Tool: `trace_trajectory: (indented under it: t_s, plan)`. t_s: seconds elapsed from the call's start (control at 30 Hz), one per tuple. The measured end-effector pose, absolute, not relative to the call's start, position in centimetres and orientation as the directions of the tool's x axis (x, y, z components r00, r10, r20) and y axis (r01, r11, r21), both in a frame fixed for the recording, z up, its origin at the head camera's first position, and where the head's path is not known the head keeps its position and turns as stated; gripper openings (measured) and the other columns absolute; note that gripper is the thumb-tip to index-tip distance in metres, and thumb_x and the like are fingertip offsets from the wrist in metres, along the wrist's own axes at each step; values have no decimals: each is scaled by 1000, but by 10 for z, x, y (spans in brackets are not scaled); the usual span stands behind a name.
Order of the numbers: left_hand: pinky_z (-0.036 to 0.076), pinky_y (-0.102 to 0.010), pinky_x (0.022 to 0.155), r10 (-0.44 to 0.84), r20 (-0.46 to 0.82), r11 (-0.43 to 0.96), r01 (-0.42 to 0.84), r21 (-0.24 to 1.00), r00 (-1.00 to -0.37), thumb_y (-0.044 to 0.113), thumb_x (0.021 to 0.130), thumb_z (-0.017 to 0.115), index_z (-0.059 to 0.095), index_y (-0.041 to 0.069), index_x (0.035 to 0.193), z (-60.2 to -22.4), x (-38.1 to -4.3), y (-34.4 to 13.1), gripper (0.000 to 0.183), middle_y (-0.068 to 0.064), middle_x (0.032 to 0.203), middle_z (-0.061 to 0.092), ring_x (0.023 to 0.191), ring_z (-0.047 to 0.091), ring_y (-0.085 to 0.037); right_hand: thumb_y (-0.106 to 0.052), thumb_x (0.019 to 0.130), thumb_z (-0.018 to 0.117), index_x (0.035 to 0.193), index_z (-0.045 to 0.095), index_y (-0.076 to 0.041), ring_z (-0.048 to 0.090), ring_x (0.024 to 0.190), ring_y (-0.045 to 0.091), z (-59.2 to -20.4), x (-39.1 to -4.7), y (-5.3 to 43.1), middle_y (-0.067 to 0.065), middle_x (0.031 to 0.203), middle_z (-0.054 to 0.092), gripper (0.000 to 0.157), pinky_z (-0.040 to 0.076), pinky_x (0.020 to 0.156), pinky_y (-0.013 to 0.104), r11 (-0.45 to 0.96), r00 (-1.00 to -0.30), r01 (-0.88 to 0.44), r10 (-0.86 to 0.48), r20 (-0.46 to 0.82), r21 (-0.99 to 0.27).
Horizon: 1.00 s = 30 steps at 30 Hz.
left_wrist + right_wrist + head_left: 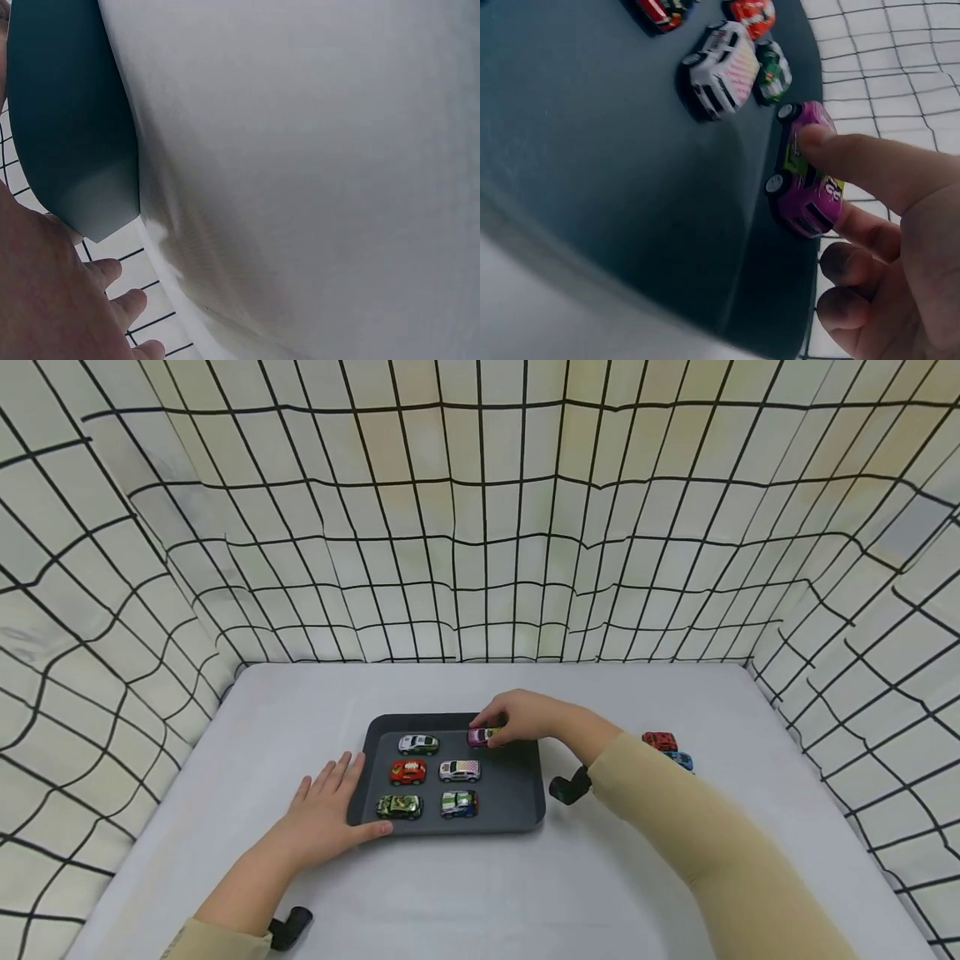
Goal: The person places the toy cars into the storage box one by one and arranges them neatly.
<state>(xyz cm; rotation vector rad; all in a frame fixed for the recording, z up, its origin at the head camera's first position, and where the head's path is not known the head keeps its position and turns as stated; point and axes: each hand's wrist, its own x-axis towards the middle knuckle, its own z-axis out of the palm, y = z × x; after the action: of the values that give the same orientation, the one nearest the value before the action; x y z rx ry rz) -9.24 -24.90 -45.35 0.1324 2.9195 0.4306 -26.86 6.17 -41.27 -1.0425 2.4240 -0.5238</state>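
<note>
A dark grey tray (510, 793) lies on the white-covered table. My right hand (525, 716) pinches a purple toy car (808, 172) between thumb and fingers at the tray's far side. My left hand (324, 814) rests against the tray's left edge, fingers spread straight and thumb along the near rim. In the tray sit a white-and-green car (418, 744), a red car (408, 772), a white car with a pink pattern (460, 771), a camouflage car (400, 807) and a white car with green and blue markings (459, 803).
Right of the tray, a red toy car (660, 741) and a blue toy car (680, 760) stand on the table, the blue one partly hidden by my right sleeve. White walls with a black grid (487, 527) enclose the table at the back and sides.
</note>
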Motion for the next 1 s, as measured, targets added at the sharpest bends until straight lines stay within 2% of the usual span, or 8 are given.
trace_trajectory:
  t_s: [0.63, 1.0]
  plan:
    - [7, -69, 114, 112, -176, 952, 55, 300, -978, 77, 75, 64, 14, 0, 158, -448, -91, -247, 123, -28, 161, 14, 145, 13, -51, -29, 93, 71, 129, 68, -25, 55, 75, 10, -429, -265, 22, -8, 87, 62, 37, 45, 66, 26, 688, -627, -672, -726, -283, -275]
    - [7, -69, 114, 123, -169, 951, 67, 303, -978, 77, 76, 64, 14, 0, 157, -448, -91, -248, 123, -28, 161, 14, 145, 13, -51, -34, 95, 68, 133, 65, -31, 56, 82, 8, -429, -264, 29, -9, 97, 65, 39, 48, 72, 27, 691, -635, -679, -723, -274, -249]
